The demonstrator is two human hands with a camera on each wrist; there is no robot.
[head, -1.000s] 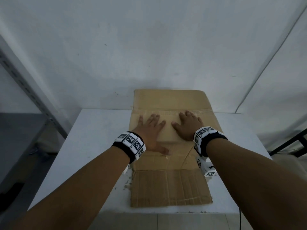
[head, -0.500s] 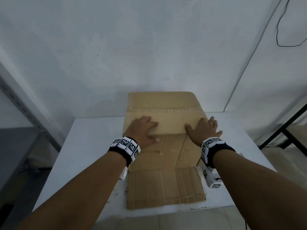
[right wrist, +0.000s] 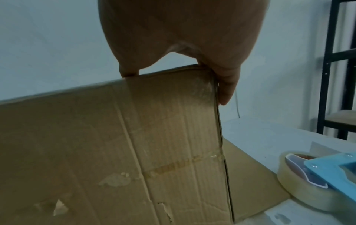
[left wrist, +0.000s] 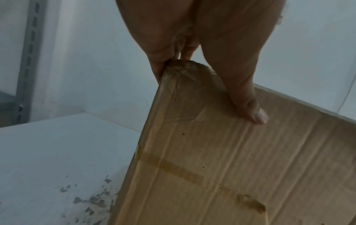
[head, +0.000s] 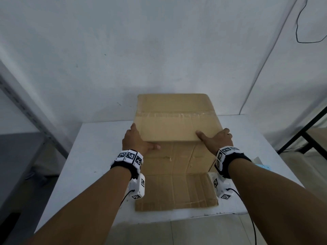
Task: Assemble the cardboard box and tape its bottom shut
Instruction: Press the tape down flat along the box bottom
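Note:
A worn brown cardboard box [head: 177, 128] stands partly raised on the white table [head: 99, 156], its near flap [head: 175, 190] lying flat toward me. My left hand [head: 137, 140] grips the box's upper left corner; in the left wrist view its thumb [left wrist: 248, 103] lies on the front panel [left wrist: 221, 152] and the fingers wrap the side edge. My right hand [head: 215, 138] grips the upper right corner, thumb on the top panel, fingers [right wrist: 225, 85] down the right edge of the box [right wrist: 134, 129]. Old tape strips cross the cardboard.
A blue tape dispenser with a clear roll [right wrist: 318, 175] lies on the table right of the box, its tip showing by my right wrist [head: 261, 166]. A wall is close behind. A grey shelf post [head: 26, 110] stands left, a black frame [head: 304, 131] right.
My hands slid apart from the middle of the flat cardboard to its left and right corners. The upper panel has risen off the table into a raised box shape.

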